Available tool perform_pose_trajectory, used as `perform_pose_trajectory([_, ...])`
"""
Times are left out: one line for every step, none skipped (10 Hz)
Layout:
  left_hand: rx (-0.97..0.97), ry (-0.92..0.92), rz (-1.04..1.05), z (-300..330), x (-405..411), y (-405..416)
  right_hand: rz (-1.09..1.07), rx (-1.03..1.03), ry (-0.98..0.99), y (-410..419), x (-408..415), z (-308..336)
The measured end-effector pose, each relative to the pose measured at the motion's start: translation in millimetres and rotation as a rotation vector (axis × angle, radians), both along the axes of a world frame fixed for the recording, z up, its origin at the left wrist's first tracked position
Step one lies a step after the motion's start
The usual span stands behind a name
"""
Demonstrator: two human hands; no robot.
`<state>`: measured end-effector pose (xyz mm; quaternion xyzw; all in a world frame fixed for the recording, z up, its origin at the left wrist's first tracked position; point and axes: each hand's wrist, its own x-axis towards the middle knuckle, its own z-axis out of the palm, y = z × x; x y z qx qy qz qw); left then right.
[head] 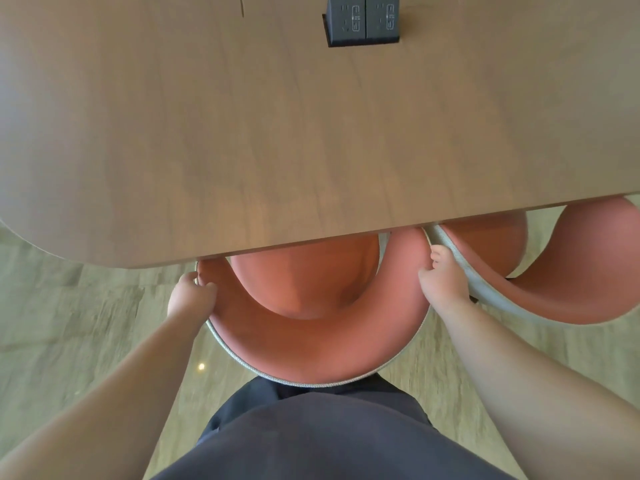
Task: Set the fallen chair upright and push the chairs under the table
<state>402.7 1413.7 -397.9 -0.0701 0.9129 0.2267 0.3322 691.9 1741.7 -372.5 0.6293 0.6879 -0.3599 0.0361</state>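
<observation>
Your left hand (192, 295) and right hand (441, 277) grip the chair (311, 344) backrest's padded, probably firm rim, seat partly under the tabletop (242, 150).

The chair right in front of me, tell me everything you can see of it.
The chair is upright, with a curved terracotta backrest, grey woven outer shell and matching seat. The front of its seat sits under the wooden table. The left hand grips its left end, the right hand its right end. A second chair is close beside it.

Two upright terracotta chairs, near chair (311, 344) and right chair (571, 289), tucked under wooden table (242, 133)
</observation>
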Motion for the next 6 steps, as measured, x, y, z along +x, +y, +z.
perform_pose_trajectory([0.051,0.042,-0.013,19.4,1.0,-2.8,-0.044,0.007,0.067,-12.3,3.3,18.8])
perform_pose_trajectory([0.123,0.035,-0.017,38.9,4.4,-4.7,-0.069,0.029,0.099,-23.0,7.0,36.9])
perform_pose_trajectory([0.288,-0.021,0.026,59.8,15.7,-3.6,-0.089,0.035,0.138,-35.3,15.7,55.6])
perform_pose_trajectory([0.413,0.008,0.041,77.3,31.6,0.9,-0.104,-0.007,0.237,-42.6,20.8,69.4])
perform_pose_trajectory([0.517,0.069,0.053,104.3,58.3,9.2,-0.089,-0.012,0.372,-41.5,35.0,86.3])
perform_pose_trajectory([0.618,0.135,0.064,128.4,92.2,22.3,-0.01,0.008,0.456,-31.7,53.1,99.0])
